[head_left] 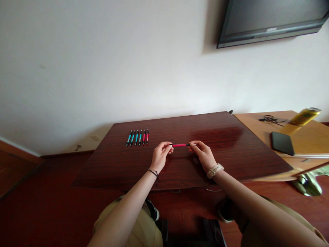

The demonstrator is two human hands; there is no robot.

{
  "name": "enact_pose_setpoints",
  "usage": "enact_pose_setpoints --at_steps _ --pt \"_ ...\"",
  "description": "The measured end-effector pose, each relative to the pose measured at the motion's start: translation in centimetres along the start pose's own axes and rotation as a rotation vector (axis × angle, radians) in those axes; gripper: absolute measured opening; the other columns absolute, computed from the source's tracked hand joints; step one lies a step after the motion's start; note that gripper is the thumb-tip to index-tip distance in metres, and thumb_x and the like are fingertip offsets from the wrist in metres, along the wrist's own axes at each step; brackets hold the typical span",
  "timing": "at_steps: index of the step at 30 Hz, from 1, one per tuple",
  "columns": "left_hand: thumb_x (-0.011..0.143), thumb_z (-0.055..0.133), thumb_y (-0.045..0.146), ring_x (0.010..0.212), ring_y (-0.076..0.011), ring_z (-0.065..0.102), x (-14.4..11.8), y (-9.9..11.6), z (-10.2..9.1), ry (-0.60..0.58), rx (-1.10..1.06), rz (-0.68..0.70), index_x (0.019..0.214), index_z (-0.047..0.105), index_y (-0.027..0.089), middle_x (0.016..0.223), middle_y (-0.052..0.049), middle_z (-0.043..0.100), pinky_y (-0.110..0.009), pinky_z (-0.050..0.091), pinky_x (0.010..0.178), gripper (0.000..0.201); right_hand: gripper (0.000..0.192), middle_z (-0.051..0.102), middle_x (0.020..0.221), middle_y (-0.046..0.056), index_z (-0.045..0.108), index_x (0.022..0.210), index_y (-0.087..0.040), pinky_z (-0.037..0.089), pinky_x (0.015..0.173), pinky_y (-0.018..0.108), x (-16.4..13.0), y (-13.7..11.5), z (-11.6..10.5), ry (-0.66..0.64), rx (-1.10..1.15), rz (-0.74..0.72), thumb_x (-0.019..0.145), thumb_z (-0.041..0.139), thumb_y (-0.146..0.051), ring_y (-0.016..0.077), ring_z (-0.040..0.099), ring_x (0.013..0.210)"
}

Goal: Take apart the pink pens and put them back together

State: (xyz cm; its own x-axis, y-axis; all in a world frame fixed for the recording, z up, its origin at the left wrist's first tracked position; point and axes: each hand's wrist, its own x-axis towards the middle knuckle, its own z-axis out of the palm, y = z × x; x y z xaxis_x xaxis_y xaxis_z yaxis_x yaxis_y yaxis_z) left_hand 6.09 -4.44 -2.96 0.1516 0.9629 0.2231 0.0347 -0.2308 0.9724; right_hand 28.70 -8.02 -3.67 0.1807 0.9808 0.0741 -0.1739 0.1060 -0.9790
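Head view: one red pen, slim, black at both ends, held level just above a dark wooden table near its middle. Left hand has fingertips pinched on the pen's left end; right hand has fingertips pinched on the right end. Six pens in a row lie side by side on the table to the left: four blue, two red. On the adjoining light table: yellow can, lying tilted; black phone; black cable. Wall-mounted screen above.
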Motion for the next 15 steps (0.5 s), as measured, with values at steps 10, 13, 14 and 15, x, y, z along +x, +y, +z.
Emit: enact_pose_setpoints --at_steps 10,13,14,15 --pt "0.097 0.063 0.051 0.066 -0.0127 0.063 0.12 0.16 0.44 0.031 0.007 -0.01 0.093 0.067 0.017 0.078 -0.003 0.068 -0.023 0.048 0.061 0.034 0.041 0.072 0.095 0.005 0.073 0.099 -0.022 0.055 0.081 0.032 -0.01 0.0 0.05 0.0 0.056 -0.003 0.078 0.085 -0.054 0.0193 0.068 0.084" --pt "0.092 0.071 0.043 0.073 -0.0141 0.067 0.02 0.2 0.32 0.033 -0.035 -0.009 0.112 0.067 0.019 0.091 -0.005 0.071 -0.024 0.049 0.064 0.031 0.041 0.072 0.094 0.004 0.072 0.099 -0.022 0.054 0.081 0.033 0.1 0.19 0.05 0.017 0.048 -0.003 0.077 0.085 -0.055 0.0195 0.068 0.083" --pt "0.091 0.072 0.04 0.074 -0.0143 0.067 0.0 0.17 0.27 0.032 -0.039 -0.009 0.113 0.066 0.019 0.093 -0.005 0.072 -0.024 0.05 0.065 0.031 0.041 0.072 0.093 0.004 0.072 0.1 -0.022 0.054 0.081 0.032 0.13 0.25 0.04 0.019 0.043 -0.005 0.078 0.084 -0.055 0.0193 0.068 0.083" --pt "0.09 0.072 0.039 0.075 -0.0143 0.067 -0.01 0.13 0.24 0.029 -0.038 -0.008 0.112 0.067 0.019 0.094 -0.005 0.072 -0.024 0.05 0.065 0.03 0.041 0.072 0.092 0.004 0.072 0.1 -0.022 0.054 0.081 0.032 0.17 0.31 0.03 0.018 0.038 -0.007 0.079 0.084 -0.055 0.019 0.067 0.083"
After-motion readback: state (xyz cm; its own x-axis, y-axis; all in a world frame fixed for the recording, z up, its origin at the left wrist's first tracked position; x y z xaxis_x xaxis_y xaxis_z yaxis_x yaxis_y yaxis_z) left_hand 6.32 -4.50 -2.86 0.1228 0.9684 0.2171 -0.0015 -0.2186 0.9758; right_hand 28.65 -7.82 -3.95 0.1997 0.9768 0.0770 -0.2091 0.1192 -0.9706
